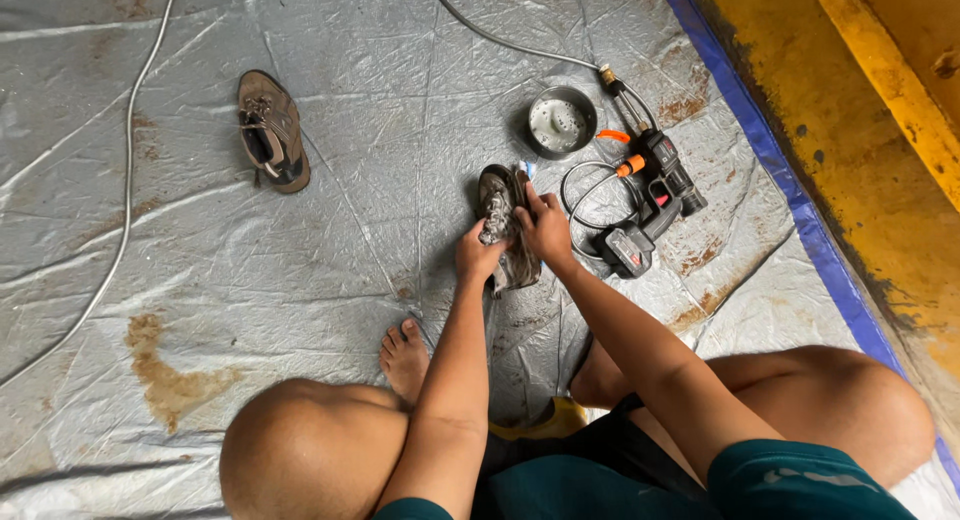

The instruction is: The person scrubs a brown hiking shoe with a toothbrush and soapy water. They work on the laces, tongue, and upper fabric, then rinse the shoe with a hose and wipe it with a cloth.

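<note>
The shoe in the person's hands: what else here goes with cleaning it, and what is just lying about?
In use:
- soapy shoe, gripped by left hand and right hand
- probably the metal bowl beside it, and the spray gun with its hose

Lying about:
- other shoe, untouched
- grey tarp
- yellow item behind the arms, unclear

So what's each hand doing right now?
Left hand: closed on the shoe.
Right hand: holding a brush against the same shoe.
</note>
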